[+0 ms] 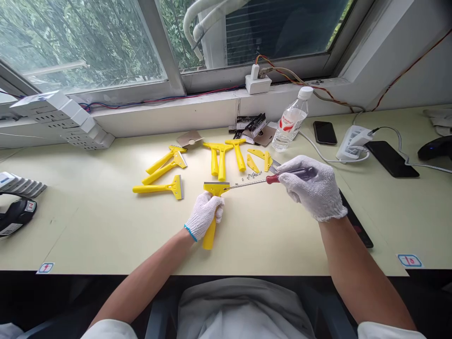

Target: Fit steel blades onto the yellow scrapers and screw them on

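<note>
Left hand (205,213)'s wrapped round a yellow scraper (209,236), right hand (311,189)'s pinching a red-handled screwdriver (272,179), tip right at the scraper's head.

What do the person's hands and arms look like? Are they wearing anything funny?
The left hand and the right hand wear white knitted gloves. The left one has a bright blue edge at the wrist; the right one has a white, wavy cuff. The forearms are bare, up to whitish sleeves.
</note>
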Action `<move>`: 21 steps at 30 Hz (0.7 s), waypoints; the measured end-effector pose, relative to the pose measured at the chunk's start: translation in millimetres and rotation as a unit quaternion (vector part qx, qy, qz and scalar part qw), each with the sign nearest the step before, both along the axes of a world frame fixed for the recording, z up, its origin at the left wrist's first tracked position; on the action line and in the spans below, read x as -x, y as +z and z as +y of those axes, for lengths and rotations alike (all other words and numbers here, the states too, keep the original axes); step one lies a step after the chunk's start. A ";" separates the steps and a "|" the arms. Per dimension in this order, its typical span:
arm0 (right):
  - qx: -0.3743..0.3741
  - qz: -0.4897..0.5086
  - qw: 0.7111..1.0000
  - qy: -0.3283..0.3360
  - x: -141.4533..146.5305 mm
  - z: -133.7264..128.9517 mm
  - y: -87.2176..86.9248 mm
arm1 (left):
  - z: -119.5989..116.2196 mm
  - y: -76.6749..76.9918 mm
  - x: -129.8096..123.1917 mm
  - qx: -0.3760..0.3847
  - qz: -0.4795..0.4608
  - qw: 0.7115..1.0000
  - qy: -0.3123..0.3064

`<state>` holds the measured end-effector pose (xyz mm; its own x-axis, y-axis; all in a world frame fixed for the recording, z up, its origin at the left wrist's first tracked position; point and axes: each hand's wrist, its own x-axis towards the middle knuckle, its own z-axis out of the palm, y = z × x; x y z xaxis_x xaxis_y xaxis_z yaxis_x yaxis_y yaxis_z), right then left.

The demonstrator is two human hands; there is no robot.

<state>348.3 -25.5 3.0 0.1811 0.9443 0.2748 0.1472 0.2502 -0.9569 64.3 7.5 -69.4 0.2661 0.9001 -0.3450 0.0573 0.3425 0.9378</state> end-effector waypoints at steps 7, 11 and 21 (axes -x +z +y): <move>0.007 0.208 0.976 -0.067 -0.1 14.2 -3.7 | -5.5 32.6 28.4 -0.181 0.068 0.976 -0.099; 0.000 0.279 0.942 -0.189 -11.6 22.4 -4.6 | -17.3 43.2 78.7 -0.403 0.250 0.864 -0.169; 0.000 -0.048 0.981 -0.190 -24.5 17.7 -17.7 | -7.4 -15.6 190.0 -0.466 0.489 0.724 -0.137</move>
<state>372.8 -7.8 -14.7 0.4930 0.8140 0.3072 0.3187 0.1596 -0.9343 -125.7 0.1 -85.0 0.5179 0.8226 0.2348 0.7964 -0.5638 0.2189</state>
